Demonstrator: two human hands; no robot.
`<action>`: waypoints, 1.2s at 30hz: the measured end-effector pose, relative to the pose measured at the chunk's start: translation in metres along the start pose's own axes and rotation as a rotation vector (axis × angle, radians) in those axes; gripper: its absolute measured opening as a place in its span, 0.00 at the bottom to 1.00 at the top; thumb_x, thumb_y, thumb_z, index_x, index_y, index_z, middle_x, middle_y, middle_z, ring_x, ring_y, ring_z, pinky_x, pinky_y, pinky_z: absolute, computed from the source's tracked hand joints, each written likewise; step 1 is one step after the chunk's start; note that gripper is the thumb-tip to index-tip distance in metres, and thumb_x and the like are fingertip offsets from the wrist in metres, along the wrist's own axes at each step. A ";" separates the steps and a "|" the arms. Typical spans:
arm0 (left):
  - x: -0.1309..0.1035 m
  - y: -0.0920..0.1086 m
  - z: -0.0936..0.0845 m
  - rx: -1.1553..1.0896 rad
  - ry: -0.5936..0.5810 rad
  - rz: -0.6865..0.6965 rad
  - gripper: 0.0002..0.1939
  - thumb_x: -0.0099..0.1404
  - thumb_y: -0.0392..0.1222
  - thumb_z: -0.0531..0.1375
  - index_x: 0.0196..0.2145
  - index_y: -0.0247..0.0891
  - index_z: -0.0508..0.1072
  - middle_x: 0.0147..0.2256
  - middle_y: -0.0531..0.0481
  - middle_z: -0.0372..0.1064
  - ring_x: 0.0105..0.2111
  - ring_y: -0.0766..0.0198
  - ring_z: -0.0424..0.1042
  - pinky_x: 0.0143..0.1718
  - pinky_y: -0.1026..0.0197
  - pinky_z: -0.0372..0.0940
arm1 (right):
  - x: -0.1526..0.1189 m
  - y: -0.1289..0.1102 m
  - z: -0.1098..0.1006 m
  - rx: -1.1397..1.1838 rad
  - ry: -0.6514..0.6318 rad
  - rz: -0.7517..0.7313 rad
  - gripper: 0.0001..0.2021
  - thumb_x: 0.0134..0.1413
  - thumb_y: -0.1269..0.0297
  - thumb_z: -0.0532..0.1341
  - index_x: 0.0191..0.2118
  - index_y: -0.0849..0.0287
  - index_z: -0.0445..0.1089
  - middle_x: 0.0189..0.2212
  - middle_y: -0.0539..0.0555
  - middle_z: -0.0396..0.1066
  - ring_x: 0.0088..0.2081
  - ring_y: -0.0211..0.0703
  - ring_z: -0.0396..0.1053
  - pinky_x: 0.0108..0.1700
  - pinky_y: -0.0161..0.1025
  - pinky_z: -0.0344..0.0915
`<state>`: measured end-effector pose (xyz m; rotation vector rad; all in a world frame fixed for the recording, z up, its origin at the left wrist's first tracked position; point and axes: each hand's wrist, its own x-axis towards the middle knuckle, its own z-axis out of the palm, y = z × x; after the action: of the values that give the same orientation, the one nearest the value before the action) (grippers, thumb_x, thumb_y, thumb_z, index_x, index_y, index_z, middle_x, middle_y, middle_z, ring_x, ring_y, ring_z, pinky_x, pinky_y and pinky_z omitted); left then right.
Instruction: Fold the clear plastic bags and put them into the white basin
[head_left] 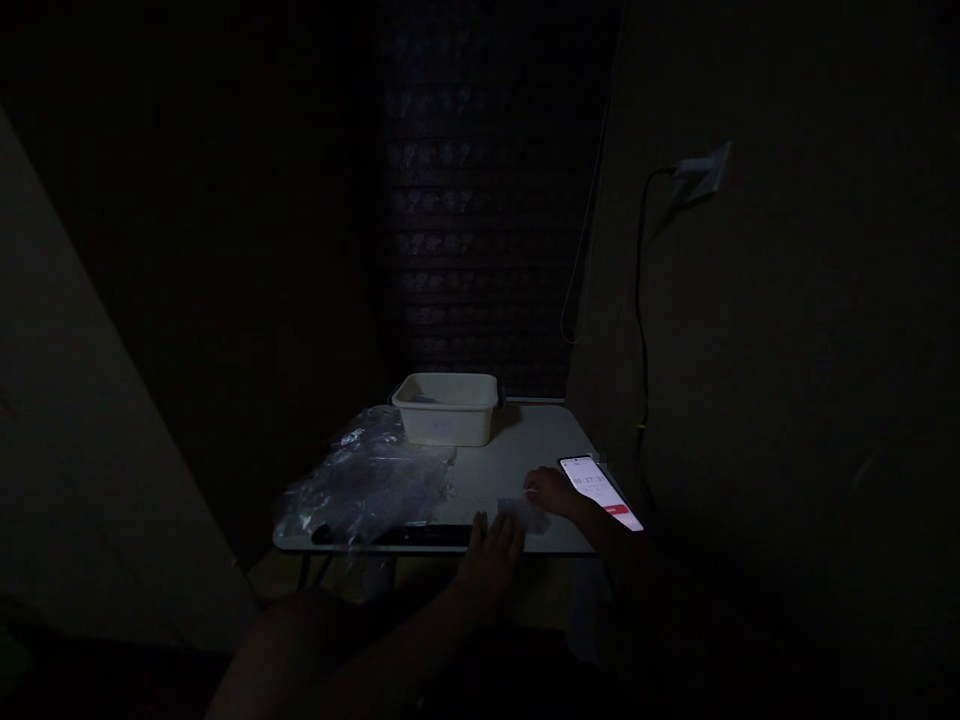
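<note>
In the dim head view, my left hand (493, 555) lies at the near edge of the table with its fingers stretched out. Its fingertips rest at the left side of a small translucent plastic piece (531, 517). Just beyond that piece is my right hand (551, 490), its fingers curled together. A thin pale bit shows at those fingertips, too small to name. Left of my left hand, a long dark strip (427, 535) runs along the front edge. A wide sheet of clear plastic (367, 480) spreads over the left part of the table.
A white plastic tub (448, 427) with dark handles stands at the back of the white table (525, 440). Beside my right forearm lies a phone (600, 493) with a lit timer screen. A black cord (640, 300) hangs from a wall outlet (705, 175) on the right.
</note>
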<state>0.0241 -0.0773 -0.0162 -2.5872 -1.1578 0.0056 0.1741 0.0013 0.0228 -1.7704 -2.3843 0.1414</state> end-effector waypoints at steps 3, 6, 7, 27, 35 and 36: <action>-0.001 0.002 -0.002 -0.005 -0.015 0.004 0.26 0.54 0.42 0.42 0.50 0.30 0.44 0.51 0.39 0.38 0.50 0.53 0.36 0.44 0.44 0.38 | 0.003 -0.007 -0.001 0.020 -0.087 0.022 0.09 0.35 0.67 0.52 0.27 0.57 0.68 0.29 0.54 0.68 0.31 0.41 0.63 0.27 0.32 0.55; -0.002 0.004 -0.002 -0.011 -0.036 -0.003 0.26 0.54 0.42 0.42 0.50 0.30 0.43 0.51 0.39 0.38 0.50 0.54 0.36 0.45 0.44 0.37 | 0.004 -0.009 -0.002 0.046 -0.153 0.034 0.08 0.34 0.68 0.53 0.23 0.58 0.68 0.26 0.55 0.68 0.29 0.42 0.64 0.25 0.32 0.54; -0.003 0.005 -0.003 -0.018 -0.040 -0.004 0.26 0.54 0.42 0.42 0.50 0.30 0.43 0.51 0.39 0.38 0.50 0.54 0.36 0.45 0.44 0.37 | 0.004 -0.009 -0.002 0.058 -0.155 0.032 0.08 0.34 0.69 0.53 0.22 0.59 0.68 0.26 0.55 0.69 0.28 0.42 0.64 0.24 0.32 0.54; 0.026 -0.067 -0.042 -1.804 0.298 -0.582 0.09 0.40 0.35 0.56 0.24 0.30 0.66 0.18 0.53 0.62 0.17 0.71 0.61 0.19 0.68 0.56 | 0.000 -0.037 -0.050 1.090 0.024 -0.116 0.13 0.31 0.63 0.57 0.28 0.63 0.63 0.23 0.50 0.65 0.26 0.35 0.62 0.28 0.33 0.57; 0.029 -0.067 -0.051 -1.977 0.480 -0.597 0.13 0.38 0.34 0.57 0.26 0.31 0.65 0.19 0.54 0.63 0.19 0.71 0.62 0.22 0.66 0.57 | -0.001 -0.049 -0.043 1.335 -0.042 -0.056 0.15 0.25 0.65 0.61 0.27 0.65 0.64 0.21 0.50 0.65 0.24 0.36 0.62 0.27 0.34 0.56; 0.029 -0.065 -0.052 -1.979 0.471 -0.604 0.13 0.38 0.33 0.58 0.26 0.31 0.65 0.19 0.54 0.63 0.19 0.71 0.62 0.22 0.67 0.56 | -0.001 -0.049 -0.043 1.355 -0.020 -0.024 0.14 0.25 0.65 0.61 0.27 0.65 0.64 0.20 0.49 0.65 0.23 0.35 0.62 0.27 0.34 0.56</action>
<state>0.0025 -0.0293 0.0546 -2.5027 -2.1157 -2.9085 0.1361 -0.0146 0.0736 -0.9980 -1.4974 1.3523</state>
